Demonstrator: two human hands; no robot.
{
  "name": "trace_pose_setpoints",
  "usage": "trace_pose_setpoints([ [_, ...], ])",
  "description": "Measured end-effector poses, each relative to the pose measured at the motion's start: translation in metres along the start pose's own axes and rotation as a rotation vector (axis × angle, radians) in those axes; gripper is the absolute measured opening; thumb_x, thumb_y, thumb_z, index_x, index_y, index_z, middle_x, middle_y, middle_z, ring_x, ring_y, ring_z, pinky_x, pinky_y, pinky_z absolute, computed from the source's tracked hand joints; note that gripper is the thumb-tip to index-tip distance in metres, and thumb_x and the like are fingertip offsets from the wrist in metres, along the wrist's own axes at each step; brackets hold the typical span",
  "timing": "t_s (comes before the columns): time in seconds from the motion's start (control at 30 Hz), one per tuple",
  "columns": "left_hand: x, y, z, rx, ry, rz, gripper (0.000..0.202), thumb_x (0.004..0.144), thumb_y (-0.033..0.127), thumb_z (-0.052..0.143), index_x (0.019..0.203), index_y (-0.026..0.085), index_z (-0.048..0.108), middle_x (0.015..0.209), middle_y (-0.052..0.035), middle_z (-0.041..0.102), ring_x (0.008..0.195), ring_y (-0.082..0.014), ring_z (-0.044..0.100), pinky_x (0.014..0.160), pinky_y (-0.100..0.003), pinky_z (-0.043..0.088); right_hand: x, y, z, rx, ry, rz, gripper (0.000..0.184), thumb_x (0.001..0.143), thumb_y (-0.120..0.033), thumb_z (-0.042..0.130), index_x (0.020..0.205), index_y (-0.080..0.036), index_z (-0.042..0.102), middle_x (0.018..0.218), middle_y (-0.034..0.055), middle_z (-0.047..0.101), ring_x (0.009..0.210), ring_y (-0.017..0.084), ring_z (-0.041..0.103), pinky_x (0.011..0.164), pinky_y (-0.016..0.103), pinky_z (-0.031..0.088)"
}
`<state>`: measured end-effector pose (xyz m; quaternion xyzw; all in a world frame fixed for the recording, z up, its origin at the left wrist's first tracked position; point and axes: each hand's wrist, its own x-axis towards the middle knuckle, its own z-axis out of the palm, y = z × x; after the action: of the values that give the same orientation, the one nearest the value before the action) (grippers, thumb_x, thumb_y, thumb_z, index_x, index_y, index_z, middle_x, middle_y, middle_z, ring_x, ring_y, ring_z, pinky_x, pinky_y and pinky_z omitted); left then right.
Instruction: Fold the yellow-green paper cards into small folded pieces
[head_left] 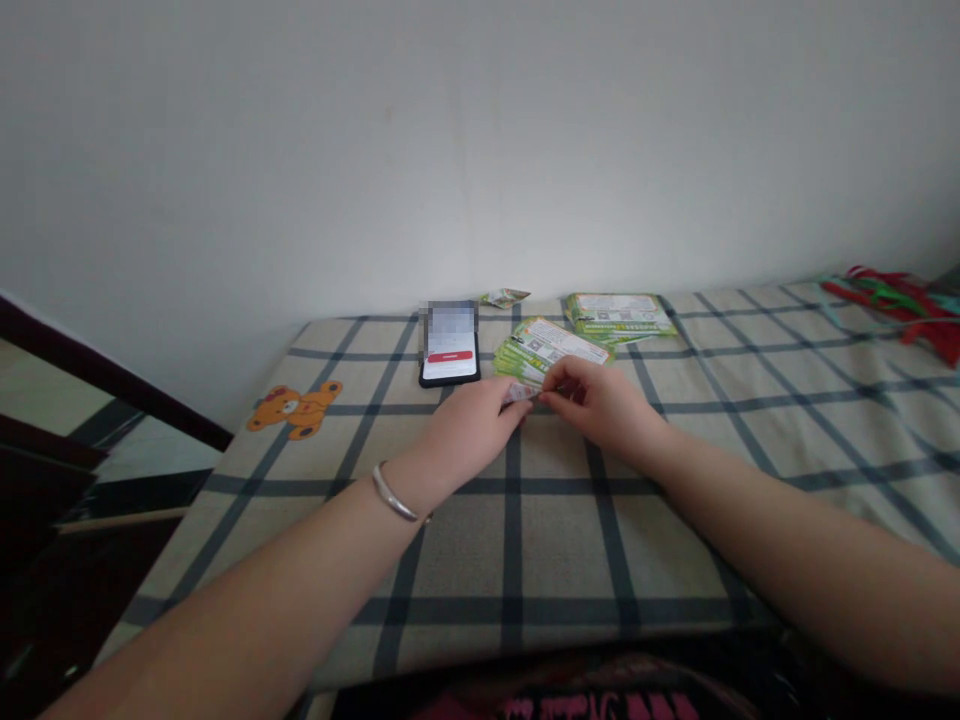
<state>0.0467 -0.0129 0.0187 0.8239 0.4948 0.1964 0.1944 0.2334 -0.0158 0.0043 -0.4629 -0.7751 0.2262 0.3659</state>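
Card slip, small, pale and printed, with a faint pink tint: held at centre between both hands, lying nearly level just above the checked fabric cover. Its exact fold state cannot be confirmed at this resolution.

Left hand: forearm enters from the 7 o'clock direction, palm down, fingers curled inward and closed on the slip's left end. Right hand: forearm enters from 4 o'clock, palm down, fingers and thumb pinched on the slip's right end. Neither hand is open; the slip is the only item gripped. A metal bangle sits on the left wrist.

Fanned stack of green-and-white printed cards: at 1 o'clock from the slip, just beyond the right hand's fingers. Second green-bordered card stack: further out at 1 o'clock, near the wall. Smartphone, dark-cased, screen lit and partly blurred, with a red button: at 11 o'clock, flat on the cover. Single small card: at 12 o'clock against the wall. Orange teddy-bear print: at 9 o'clock on the cover. Red and green ribbon strips: at 2 o'clock, at the far corner.
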Motion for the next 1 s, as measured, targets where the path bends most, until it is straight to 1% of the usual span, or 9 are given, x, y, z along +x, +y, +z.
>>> trace_pose_setpoints([
  [0.1, -0.005, -0.005, 0.004, 0.006, 0.046, 0.033, 0.017, 0.093, 0.029, 0.050, 0.088, 0.018, 0.063, 0.085, -0.0044, 0.068, 0.080, -0.0200, 0.063, 0.068, -0.030, 0.044, 0.003, 0.008, 0.004, 0.067, 0.046, -0.059, 0.008, 0.079, -0.018, 0.063, 0.084, -0.020, 0.058, 0.070, -0.0026, 0.061, 0.060, 0.010, 0.053, 0.055, 0.023, 0.042],
  [0.2, -0.010, -0.011, 0.002, -0.006, 0.043, 0.100, 0.018, 0.095, 0.029, 0.047, 0.093, 0.019, 0.063, 0.086, -0.0034, 0.068, 0.079, -0.0188, 0.063, 0.068, -0.029, 0.043, 0.004, 0.010, 0.007, 0.151, 0.100, -0.102, 0.015, 0.078, -0.018, 0.065, 0.088, -0.020, 0.054, 0.074, -0.0024, 0.061, 0.062, 0.010, 0.056, 0.058, 0.024, 0.045],
  [0.33, -0.013, -0.016, -0.004, 0.026, 0.042, 0.150, 0.017, 0.094, 0.027, 0.049, 0.088, 0.019, 0.063, 0.083, -0.0025, 0.068, 0.076, -0.0183, 0.062, 0.065, -0.028, 0.041, 0.001, 0.011, 0.007, 0.170, 0.149, -0.154, 0.013, 0.081, -0.018, 0.064, 0.088, -0.021, 0.052, 0.079, -0.0007, 0.064, 0.070, 0.012, 0.061, 0.064, 0.025, 0.048],
  [0.43, -0.012, -0.016, -0.005, -0.022, 0.064, 0.154, 0.018, 0.093, 0.022, 0.049, 0.086, 0.019, 0.064, 0.085, -0.0018, 0.069, 0.078, -0.0173, 0.063, 0.067, -0.027, 0.042, -0.001, 0.010, 0.002, -0.002, 0.142, -0.215, 0.008, 0.083, -0.016, 0.062, 0.085, -0.021, 0.056, 0.081, 0.0003, 0.068, 0.073, 0.013, 0.063, 0.065, 0.026, 0.047],
  [0.53, -0.010, -0.017, -0.003, -0.072, 0.087, 0.144, 0.018, 0.093, 0.020, 0.049, 0.086, 0.019, 0.065, 0.081, -0.0002, 0.069, 0.075, -0.0158, 0.064, 0.065, -0.026, 0.041, 0.000, 0.008, -0.003, -0.223, 0.159, -0.270, 0.004, 0.084, -0.019, 0.064, 0.084, -0.021, 0.061, 0.080, 0.0002, 0.070, 0.072, 0.014, 0.063, 0.064, 0.026, 0.045],
  [0.7, -0.013, -0.016, 0.002, -0.148, 0.114, 0.127, 0.012, 0.092, 0.022, 0.053, 0.095, 0.020, 0.065, 0.074, 0.0020, 0.070, 0.067, -0.0142, 0.064, 0.061, -0.025, 0.042, 0.000, 0.005, -0.009, -0.408, 0.251, -0.350, 0.009, 0.086, -0.027, 0.067, 0.084, -0.019, 0.064, 0.076, 0.0013, 0.069, 0.069, 0.014, 0.063, 0.061, 0.026, 0.043],
  [0.8, -0.015, -0.014, 0.007, -0.221, 0.135, 0.080, 0.008, 0.091, 0.021, 0.055, 0.093, 0.019, 0.062, 0.069, 0.0035, 0.069, 0.063, -0.0130, 0.064, 0.060, -0.024, 0.043, -0.003, 0.003, -0.013, -0.624, 0.232, -0.514, 0.014, 0.091, -0.031, 0.061, 0.085, -0.020, 0.066, 0.073, 0.0011, 0.069, 0.070, 0.016, 0.064, 0.062, 0.029, 0.041],
  [0.9, -0.017, -0.012, 0.010, -0.307, 0.140, 0.069, 0.007, 0.092, 0.020, 0.053, 0.096, 0.019, 0.059, 0.075, 0.0037, 0.071, 0.061, -0.0107, 0.063, 0.061, -0.024, 0.046, -0.005, 0.000, -0.016, -0.666, 0.239, -0.535, 0.013, 0.091, -0.032, 0.060, 0.088, -0.021, 0.067, 0.075, 0.0001, 0.070, 0.071, 0.016, 0.065, 0.062, 0.030, 0.040],
  [1.0, -0.018, -0.011, 0.009, -0.330, 0.128, 0.128, 0.009, 0.094, 0.021, 0.049, 0.097, 0.018, 0.058, 0.078, 0.0027, 0.072, 0.061, -0.0101, 0.063, 0.062, -0.024, 0.047, -0.006, -0.002, -0.014, -0.567, 0.284, -0.479, 0.011, 0.089, -0.031, 0.063, 0.088, -0.021, 0.067, 0.076, 0.0006, 0.071, 0.071, 0.016, 0.065, 0.064, 0.029, 0.043],
])
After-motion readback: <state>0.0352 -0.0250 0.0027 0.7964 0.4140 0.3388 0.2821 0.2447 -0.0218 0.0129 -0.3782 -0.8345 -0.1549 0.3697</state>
